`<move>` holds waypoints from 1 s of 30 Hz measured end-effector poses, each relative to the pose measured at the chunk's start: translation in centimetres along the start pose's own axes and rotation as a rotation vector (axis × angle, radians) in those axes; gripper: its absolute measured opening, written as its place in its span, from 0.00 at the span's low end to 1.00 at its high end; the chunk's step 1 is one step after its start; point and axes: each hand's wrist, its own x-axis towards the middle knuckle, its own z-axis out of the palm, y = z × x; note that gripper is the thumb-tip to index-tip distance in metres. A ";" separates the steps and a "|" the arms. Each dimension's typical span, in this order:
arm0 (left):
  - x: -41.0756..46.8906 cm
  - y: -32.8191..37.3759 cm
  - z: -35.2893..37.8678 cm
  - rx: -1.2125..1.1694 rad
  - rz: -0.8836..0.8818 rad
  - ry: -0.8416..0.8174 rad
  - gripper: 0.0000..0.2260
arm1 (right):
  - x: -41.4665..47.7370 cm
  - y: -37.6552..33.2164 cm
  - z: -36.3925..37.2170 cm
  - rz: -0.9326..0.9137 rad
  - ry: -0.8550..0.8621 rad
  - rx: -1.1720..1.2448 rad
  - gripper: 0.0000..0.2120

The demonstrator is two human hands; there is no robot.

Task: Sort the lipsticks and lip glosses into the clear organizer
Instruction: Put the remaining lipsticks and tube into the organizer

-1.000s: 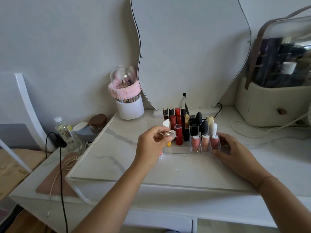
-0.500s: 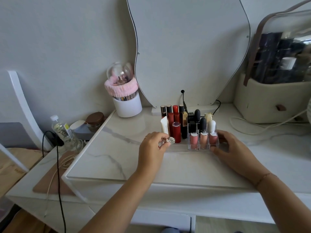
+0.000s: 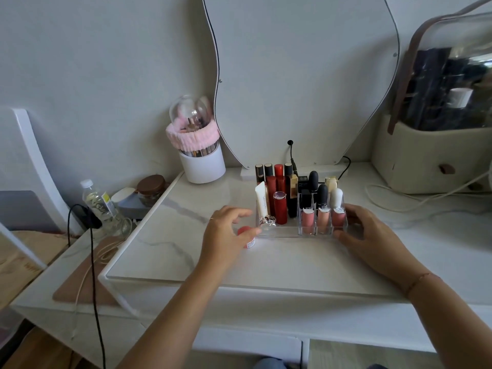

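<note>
Head view: the silver-capped tube [image 3: 269,221], in the left hand [image 3: 226,235] a moment ago, now stands in the clear organizer [image 3: 279,232], front left; that hand has dropped onto a coral tube [image 3: 246,237] just beside it, grip unclear; right hand [image 3: 372,235], fingers relaxed, steadies the organizer's right end; likely one piece left.

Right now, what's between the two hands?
In the head view, the clear plastic organizer of upright lipsticks stands between left hand and right hand; a small pink-capped item lies at the left thumb.
</note>
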 end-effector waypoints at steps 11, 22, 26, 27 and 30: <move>-1.0 -0.7 -1.3 -0.001 -0.073 -0.155 0.12 | 0.0 0.0 0.0 0.003 -0.001 -0.013 0.23; -2.1 4.5 3.7 -0.106 0.031 0.100 0.14 | 0.0 0.0 0.0 -0.002 0.009 0.004 0.23; -2.1 5.8 5.5 0.014 0.084 0.196 0.14 | 0.0 0.2 0.1 -0.005 0.007 0.007 0.23; -2.1 6.0 5.8 0.023 0.079 0.212 0.15 | 0.0 0.2 0.1 -0.003 0.007 0.007 0.23; -2.0 6.5 6.5 0.065 0.071 0.219 0.16 | 0.0 0.2 0.1 -0.003 0.006 0.008 0.23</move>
